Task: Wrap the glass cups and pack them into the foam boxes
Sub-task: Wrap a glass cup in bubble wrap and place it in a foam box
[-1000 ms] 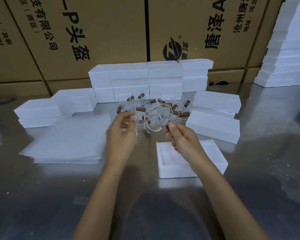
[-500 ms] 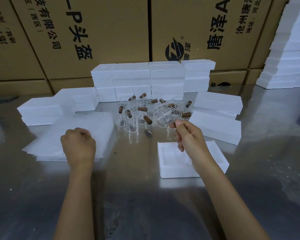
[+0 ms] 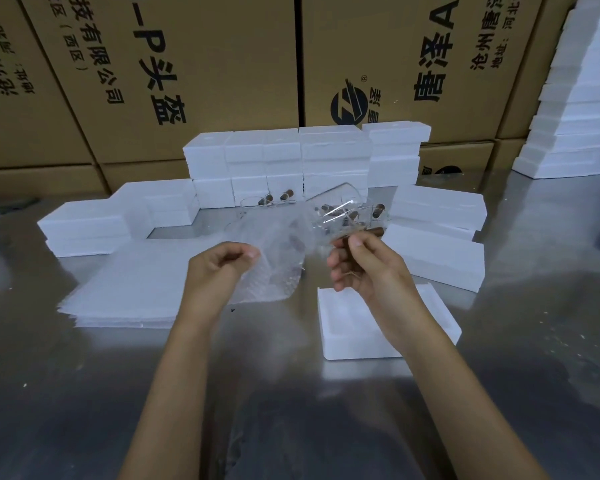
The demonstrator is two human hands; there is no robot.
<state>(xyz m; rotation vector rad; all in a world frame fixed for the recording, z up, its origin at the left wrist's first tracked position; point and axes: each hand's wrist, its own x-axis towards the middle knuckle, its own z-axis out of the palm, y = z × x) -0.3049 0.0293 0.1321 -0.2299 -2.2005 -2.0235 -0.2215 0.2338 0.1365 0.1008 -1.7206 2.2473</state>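
My right hand (image 3: pixel 364 265) grips a clear glass cup (image 3: pixel 340 211) by its brown wooden handle, tilted above the table. My left hand (image 3: pixel 219 268) pinches a sheet of bubble wrap (image 3: pixel 278 258) and holds it up beside the cup. An open foam box (image 3: pixel 333 337) with a moulded recess lies on the table under my right wrist. Several more glass cups (image 3: pixel 271 202) with brown handles stand behind the lifted sheet, partly hidden by it.
A stack of bubble wrap sheets (image 3: pixel 132 289) lies at the left. Closed foam boxes (image 3: pixel 278 161) are stacked at the back, with more foam boxes at the left (image 3: pixel 87 226) and foam boxes at the right (image 3: pixel 437 251). Large cardboard cartons (image 3: pixel 194 71) wall the far side of the metal table (image 3: pixel 534 341).
My left hand went from the cups to the sheet stack, took one bubble wrap sheet and lifted it toward the cup. My right hand kept the cup raised.
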